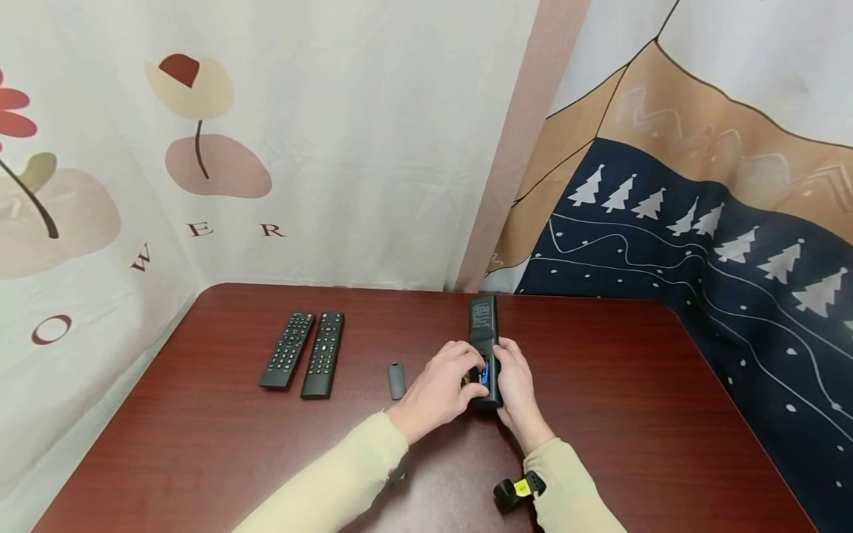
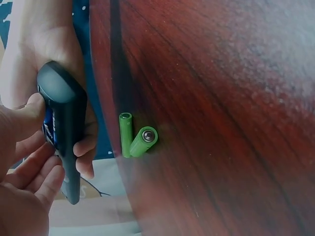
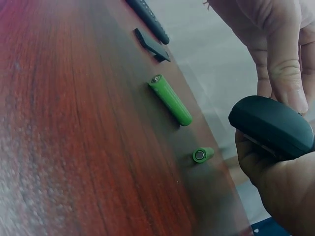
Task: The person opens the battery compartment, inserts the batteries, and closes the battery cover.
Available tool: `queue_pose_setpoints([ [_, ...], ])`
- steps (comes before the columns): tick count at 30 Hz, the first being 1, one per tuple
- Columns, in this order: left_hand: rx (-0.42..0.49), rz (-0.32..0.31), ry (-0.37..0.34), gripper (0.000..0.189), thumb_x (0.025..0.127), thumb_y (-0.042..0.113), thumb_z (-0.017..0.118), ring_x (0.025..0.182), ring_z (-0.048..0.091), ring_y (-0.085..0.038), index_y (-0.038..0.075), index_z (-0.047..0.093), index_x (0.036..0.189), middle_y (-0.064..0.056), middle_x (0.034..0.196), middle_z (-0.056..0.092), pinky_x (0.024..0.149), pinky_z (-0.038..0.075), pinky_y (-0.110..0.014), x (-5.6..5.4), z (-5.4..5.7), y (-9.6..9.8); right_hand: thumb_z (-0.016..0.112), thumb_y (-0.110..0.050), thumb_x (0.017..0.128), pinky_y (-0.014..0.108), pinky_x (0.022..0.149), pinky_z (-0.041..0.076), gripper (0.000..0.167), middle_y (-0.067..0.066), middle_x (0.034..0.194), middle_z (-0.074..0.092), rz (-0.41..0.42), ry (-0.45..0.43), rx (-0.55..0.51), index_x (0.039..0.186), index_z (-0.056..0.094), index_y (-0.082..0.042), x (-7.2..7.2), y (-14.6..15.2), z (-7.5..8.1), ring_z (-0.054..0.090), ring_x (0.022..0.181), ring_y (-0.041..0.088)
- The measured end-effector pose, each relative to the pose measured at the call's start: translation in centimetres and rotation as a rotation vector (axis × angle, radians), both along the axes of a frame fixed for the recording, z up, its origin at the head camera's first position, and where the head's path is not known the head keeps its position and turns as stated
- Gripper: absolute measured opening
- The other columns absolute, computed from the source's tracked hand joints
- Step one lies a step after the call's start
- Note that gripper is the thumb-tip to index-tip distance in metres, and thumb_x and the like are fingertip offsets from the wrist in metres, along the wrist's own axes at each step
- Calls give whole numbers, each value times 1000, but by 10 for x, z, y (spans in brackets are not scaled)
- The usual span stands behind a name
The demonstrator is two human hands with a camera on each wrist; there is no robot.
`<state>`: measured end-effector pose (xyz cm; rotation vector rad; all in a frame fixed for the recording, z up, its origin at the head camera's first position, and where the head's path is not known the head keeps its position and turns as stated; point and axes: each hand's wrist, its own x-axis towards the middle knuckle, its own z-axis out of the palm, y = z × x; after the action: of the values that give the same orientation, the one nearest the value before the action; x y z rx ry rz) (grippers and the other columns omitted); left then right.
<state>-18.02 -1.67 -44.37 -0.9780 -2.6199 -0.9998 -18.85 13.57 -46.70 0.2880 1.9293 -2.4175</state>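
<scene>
A black remote control (image 1: 483, 318) is held back side up over the table, its battery compartment uncovered. My right hand (image 1: 520, 389) grips it along its right side, the fingers wrapping beneath. At the compartment, the thumb and fingers of my left hand (image 1: 440, 381) pinch a blue battery (image 2: 50, 128) by its two ends. How deep the battery sits is partly hidden by the fingers. Two green batteries lie on the tabletop close by: one (image 3: 170, 101) on its side, the other (image 3: 202, 155) with an end facing the right wrist camera.
Left of my hands lies a small dark battery cover (image 1: 396, 381). Farther left, two black remotes (image 1: 288, 352) lie buttons up, side by side. A reddish-brown table (image 1: 600, 414) carries everything, with printed curtains (image 1: 373, 148) behind its far edge.
</scene>
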Motion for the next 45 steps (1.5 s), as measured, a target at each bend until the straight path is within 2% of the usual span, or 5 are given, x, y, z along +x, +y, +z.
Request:
queue_pose_setpoints([
  [7,46,34,-10,32,85,21,86,100,55,-17,6,72,109,-3,111,65,85,53,-30,-3,-3,-2,34,-19,111,29,62,54,31,12,105,59,26,8,-46,131,47,0,0,-3,1,63,81,18],
  [12,64,55,-22,34,83,21,88,100,54,-17,6,71,109,-3,110,63,84,53,-30,-3,-4,-2,35,-18,110,29,64,54,31,11,104,59,20,22,-25,130,48,2,0,-5,1,62,82,17],
  [25,159,101,-200,36,81,19,90,95,51,-17,12,70,109,-3,106,56,80,49,-31,-6,-7,-6,30,-17,110,31,62,56,31,13,104,59,50,47,-67,132,46,-1,1,-8,1,65,80,22],
  [32,188,127,-254,36,79,18,91,94,49,-16,15,66,105,-1,101,51,81,48,-31,-10,-11,-7,31,-17,110,31,60,56,31,14,104,59,64,60,-90,132,45,-1,2,-9,2,67,78,24],
  [45,208,149,-383,39,74,12,94,91,52,-16,19,63,96,-1,98,51,80,48,-32,-15,-5,-5,31,-17,110,31,61,57,31,14,106,57,92,69,-85,133,44,-2,4,-12,2,66,76,24],
])
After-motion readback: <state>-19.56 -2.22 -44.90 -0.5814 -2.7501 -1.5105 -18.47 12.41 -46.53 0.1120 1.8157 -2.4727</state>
